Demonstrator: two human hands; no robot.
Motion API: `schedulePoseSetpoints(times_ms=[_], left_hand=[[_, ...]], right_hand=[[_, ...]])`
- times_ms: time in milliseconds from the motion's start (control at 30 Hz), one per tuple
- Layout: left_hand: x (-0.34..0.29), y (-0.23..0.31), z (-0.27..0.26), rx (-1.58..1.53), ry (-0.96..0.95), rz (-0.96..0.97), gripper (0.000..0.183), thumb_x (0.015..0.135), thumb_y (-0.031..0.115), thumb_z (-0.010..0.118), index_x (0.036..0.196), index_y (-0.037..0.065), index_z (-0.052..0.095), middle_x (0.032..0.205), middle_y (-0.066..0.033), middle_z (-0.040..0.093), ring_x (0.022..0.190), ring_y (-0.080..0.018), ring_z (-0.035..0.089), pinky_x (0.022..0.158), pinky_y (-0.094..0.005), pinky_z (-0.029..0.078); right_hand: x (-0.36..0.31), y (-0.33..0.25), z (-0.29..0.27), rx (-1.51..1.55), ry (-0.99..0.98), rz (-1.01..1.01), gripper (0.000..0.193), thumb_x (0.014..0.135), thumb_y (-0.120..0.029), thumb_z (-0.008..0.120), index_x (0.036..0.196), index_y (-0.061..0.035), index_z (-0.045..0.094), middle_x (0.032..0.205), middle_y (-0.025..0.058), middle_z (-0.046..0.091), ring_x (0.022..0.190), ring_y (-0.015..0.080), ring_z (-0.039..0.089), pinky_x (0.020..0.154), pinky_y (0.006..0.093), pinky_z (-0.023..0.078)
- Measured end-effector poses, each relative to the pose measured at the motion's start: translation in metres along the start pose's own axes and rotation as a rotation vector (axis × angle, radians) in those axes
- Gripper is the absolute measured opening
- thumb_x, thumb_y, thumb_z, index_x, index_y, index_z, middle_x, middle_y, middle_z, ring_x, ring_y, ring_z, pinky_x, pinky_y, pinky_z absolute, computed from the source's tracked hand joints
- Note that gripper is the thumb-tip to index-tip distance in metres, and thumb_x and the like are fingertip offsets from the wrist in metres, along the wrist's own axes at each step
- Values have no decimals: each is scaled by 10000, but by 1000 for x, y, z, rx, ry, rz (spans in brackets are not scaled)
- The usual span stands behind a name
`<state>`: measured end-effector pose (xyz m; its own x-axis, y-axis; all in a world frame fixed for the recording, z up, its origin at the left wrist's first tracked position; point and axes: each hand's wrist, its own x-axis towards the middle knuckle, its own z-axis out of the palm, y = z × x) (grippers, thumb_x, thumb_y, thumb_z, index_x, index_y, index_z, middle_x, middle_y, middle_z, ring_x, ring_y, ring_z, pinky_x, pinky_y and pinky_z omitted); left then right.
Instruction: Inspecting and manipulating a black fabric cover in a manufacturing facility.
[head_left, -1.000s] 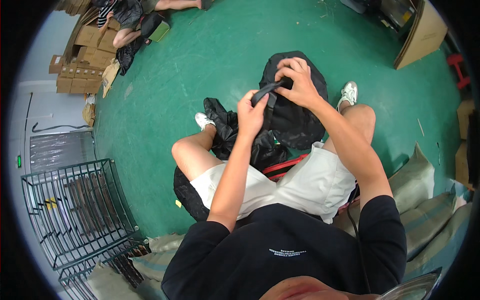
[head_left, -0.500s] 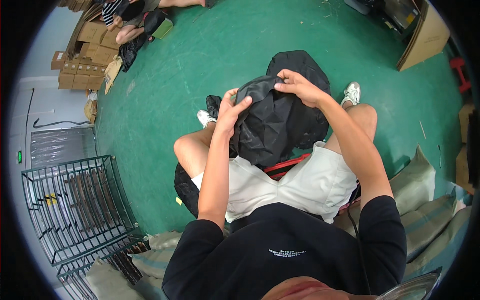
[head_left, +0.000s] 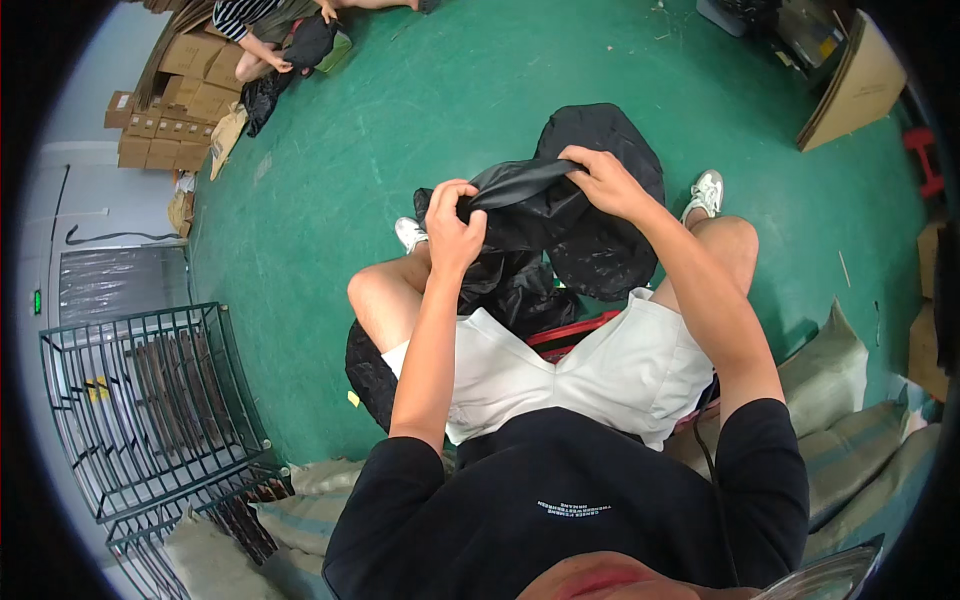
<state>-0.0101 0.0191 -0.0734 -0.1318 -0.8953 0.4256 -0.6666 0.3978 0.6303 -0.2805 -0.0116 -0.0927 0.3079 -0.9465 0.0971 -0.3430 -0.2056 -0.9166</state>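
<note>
Between my knees, a piece of thin black fabric (head_left: 530,215) is stretched from hand to hand, its upper edge folded over into a band. My left hand (head_left: 455,228) pinches its left end, and my right hand (head_left: 608,183) grips the right end with fingers curled over the edge. Behind and right of it, a larger rounded black fabric piece (head_left: 612,250) lies spread out. Crumpled shiny black material (head_left: 520,298) sits below the held fabric, close to my lap. What the fabric belongs to cannot be made out.
A red frame part (head_left: 570,338) shows between my thighs. Woven sacks (head_left: 850,450) are piled around me. Left stands a green metal rack (head_left: 160,410). Cardboard boxes (head_left: 190,105) and a seated person (head_left: 265,35) handling black cloth are far left; a cardboard sheet (head_left: 855,85) leans far right.
My hands have spread a little farther apart, pulling the fabric's edge straighter. Its lower part has lifted, uncovering the crumpled black material underneath. The far person's hands have moved over their cloth.
</note>
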Motion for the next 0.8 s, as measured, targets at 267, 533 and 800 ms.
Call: schedulePoseSetpoints(times_ms=[267,533,800], left_hand=[[8,-41,-8,-173,65,-271,282,791,-75,566,1054,-19,648,961,-112,709,872,-222,679,830,-307,511],[19,-41,-41,-1049,-347,-556,185,921,72,545,1037,-17,657,952,-63,694,860,-123,642,810,-259,502],[38,-22,-64,-1190,-333,-820,332,968,274,550,1036,-34,654,974,-135,705,841,-219,693,770,-350,571]], right_hand=[[3,-2,-1,259,-5,-47,269,861,-2,476,1115,11,561,1040,76,616,1008,195,551,909,324,410],[7,5,-10,44,13,-64,272,876,-23,508,1130,-7,605,1033,99,641,984,235,593,912,318,432],[2,-4,-24,973,-329,170,203,907,-67,544,1088,2,607,1017,59,659,979,157,610,904,302,457]])
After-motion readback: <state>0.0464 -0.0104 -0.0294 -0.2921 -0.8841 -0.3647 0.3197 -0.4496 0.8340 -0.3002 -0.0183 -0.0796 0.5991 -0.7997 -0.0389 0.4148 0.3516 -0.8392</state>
